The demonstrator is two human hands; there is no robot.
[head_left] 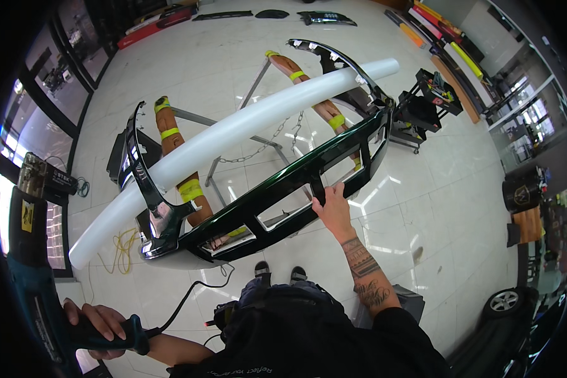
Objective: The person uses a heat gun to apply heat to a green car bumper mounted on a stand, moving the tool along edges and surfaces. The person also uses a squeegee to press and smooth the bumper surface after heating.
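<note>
A glossy dark green car bumper (280, 173) rests on a padded stand (160, 120) in front of me. My left hand (101, 322) is closed around the handle of a teal and black heat gun (34, 293), which points upward at the far left; a black cord trails from its grip. My right hand (334, 211) grips the bumper near a short upright bar between its openings, fingertips pressed on the dark surface. Across the stand, behind the bumper's front face, lies a long white roll (258, 113), reaching past both ends.
A chain (249, 155) hangs within the stand's metal frame. Yellow cord (125, 249) lies on the tiled floor at left. A black tool cart (431, 101) stands at the right, near several coloured rolls (463, 60). Dark panels (326, 18) lie far back. A car wheel (505, 302) shows lower right.
</note>
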